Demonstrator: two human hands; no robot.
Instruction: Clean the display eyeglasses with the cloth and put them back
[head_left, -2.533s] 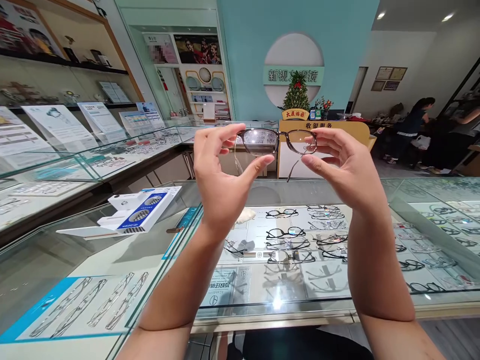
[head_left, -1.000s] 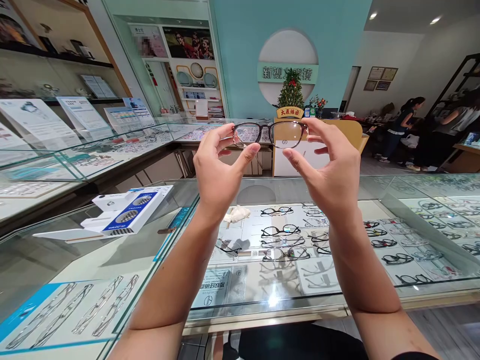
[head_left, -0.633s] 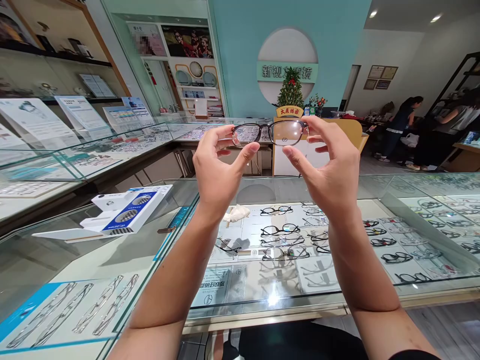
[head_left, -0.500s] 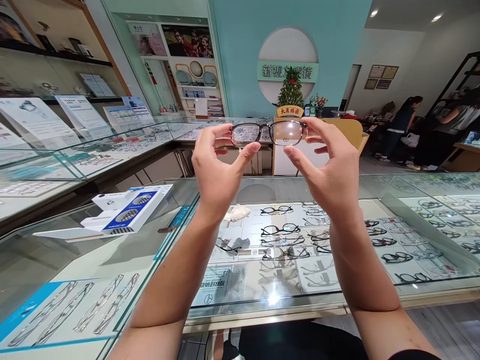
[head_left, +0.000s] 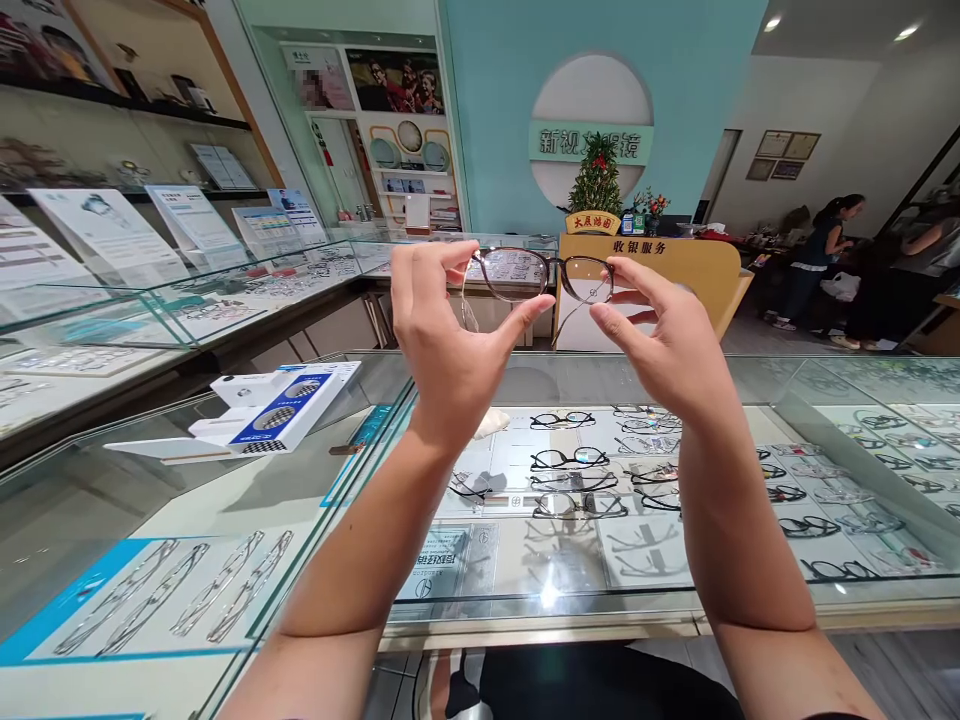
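A pair of dark-rimmed eyeglasses (head_left: 553,265) is held up in the air above the glass display counter, lenses facing me. My left hand (head_left: 454,320) grips the left end of the frame between fingers and thumb. At the opposite end, my right hand (head_left: 664,335) pinches the rim and hinge area. Thin temple arms hang down behind the lenses, partly seen through them. Below, several dark-framed glasses (head_left: 570,458) lie in rows inside the counter. A crumpled white cloth (head_left: 491,422) shows beside my left wrist.
An open white and blue box (head_left: 289,410) stands on the counter at left. Glass cases with more frames (head_left: 847,520) extend right and along the left wall. Farther back are a yellow cashier desk (head_left: 675,275), a potted plant (head_left: 598,180) and two people (head_left: 825,250) at right.
The eyeglasses have turned at an angle, so the temple arms now show below the rims. Both hands have shifted slightly with them, and the view has swung a little left.
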